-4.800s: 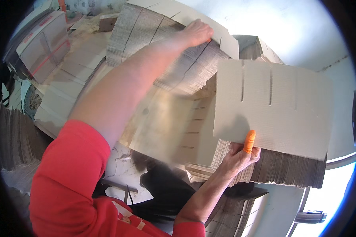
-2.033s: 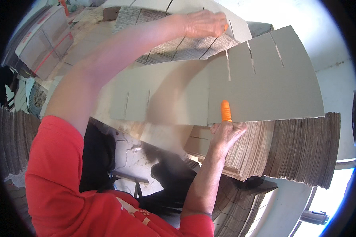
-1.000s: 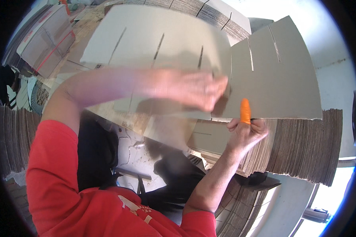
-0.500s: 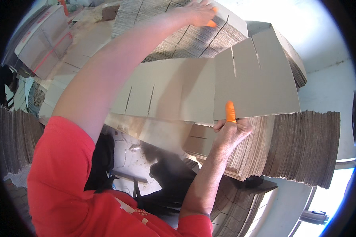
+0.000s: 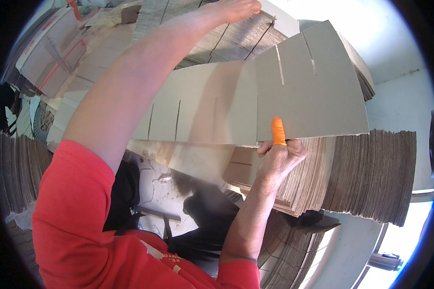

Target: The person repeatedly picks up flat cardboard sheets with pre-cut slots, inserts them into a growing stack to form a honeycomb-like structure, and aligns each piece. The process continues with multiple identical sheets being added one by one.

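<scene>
My right hand (image 5: 282,156) grips the near edge of a slotted cardboard sheet (image 5: 313,98). Its digit in an orange finger cot (image 5: 278,131) lies on top, while the other fingers curl at the edge. Beside it on the left, another pale slotted cardboard piece (image 5: 197,103) lies partly under my left forearm and its shadow. At the far side my left hand (image 5: 238,9) reaches to the top of a thick stack of slotted cardboard (image 5: 226,41). Its fingers are drawn together, partly cut off by the picture's upper edge; what they hold is hidden.
Cardboard stacks stand at the right (image 5: 371,176) and far left (image 5: 21,166). Near my right hand lies another stack (image 5: 301,188). A clear-wrapped carton (image 5: 53,53) sits far left. A white wall (image 5: 395,108) rises on the right.
My left hand has moved slightly up and its spread fingers have drawn together. My right hand and the sheet have shifted a little upward, with the grip kept.
</scene>
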Available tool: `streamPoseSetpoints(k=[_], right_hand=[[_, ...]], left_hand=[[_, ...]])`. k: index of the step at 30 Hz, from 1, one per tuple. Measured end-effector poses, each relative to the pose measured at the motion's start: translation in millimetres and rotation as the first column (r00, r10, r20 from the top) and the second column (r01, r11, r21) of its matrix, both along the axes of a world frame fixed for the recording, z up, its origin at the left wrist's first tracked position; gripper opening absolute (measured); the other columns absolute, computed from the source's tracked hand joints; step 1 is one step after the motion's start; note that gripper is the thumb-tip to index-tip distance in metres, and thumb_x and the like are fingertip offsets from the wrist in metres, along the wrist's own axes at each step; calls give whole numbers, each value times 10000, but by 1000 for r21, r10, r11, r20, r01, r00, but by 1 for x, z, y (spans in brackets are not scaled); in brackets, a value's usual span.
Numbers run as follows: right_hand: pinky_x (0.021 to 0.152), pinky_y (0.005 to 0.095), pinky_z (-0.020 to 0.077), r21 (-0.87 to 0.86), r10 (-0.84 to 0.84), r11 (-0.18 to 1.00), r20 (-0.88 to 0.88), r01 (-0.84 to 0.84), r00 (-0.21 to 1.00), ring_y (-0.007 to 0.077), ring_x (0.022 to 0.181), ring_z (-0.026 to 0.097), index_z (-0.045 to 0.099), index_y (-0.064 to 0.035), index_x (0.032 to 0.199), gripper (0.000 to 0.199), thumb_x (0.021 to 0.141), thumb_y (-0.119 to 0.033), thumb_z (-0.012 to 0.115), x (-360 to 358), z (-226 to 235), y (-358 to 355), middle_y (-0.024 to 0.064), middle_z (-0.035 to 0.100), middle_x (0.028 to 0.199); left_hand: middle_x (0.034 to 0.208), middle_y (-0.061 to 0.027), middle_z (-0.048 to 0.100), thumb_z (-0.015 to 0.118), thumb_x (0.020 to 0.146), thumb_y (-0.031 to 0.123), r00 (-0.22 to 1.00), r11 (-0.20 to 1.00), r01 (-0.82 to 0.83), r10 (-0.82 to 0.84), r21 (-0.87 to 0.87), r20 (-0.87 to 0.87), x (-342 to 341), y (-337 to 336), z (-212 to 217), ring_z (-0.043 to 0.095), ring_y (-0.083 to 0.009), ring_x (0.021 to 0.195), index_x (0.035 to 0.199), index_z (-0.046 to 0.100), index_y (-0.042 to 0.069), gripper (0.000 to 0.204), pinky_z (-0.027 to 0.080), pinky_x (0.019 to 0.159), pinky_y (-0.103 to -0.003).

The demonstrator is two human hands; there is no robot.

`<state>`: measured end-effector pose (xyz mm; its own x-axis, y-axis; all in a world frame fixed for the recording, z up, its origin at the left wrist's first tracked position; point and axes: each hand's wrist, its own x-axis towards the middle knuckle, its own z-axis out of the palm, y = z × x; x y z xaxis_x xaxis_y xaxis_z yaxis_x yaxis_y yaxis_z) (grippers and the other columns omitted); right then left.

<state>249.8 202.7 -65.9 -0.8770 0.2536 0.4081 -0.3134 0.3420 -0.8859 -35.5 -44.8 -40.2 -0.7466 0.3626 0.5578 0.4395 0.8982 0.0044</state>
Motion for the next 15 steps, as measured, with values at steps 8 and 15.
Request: streamPoseSetpoints(k=[8,15], right_hand=[[329,230,329,-42,6,999,-23,-7,1000,79,341,431,677,42,800,340,741,86,345,-3,-8,3,51,473,417],[302,228,336,-54,1,999,4,-1,1000,88,342,451,676,86,843,332,750,94,358,-1,-5,1,84,539,499]], left_hand=[[1080,-128,566,596,831,90,949,940,169,-237,-297,-208,57,20,18,539,-263,1045,984,601,-29,195,521,795,-385],[953,-43,542,633,742,45,847,825,139,-386,-548,-366,114,32,-3,536,-149,892,867,629,-46,155,556,537,-194]])
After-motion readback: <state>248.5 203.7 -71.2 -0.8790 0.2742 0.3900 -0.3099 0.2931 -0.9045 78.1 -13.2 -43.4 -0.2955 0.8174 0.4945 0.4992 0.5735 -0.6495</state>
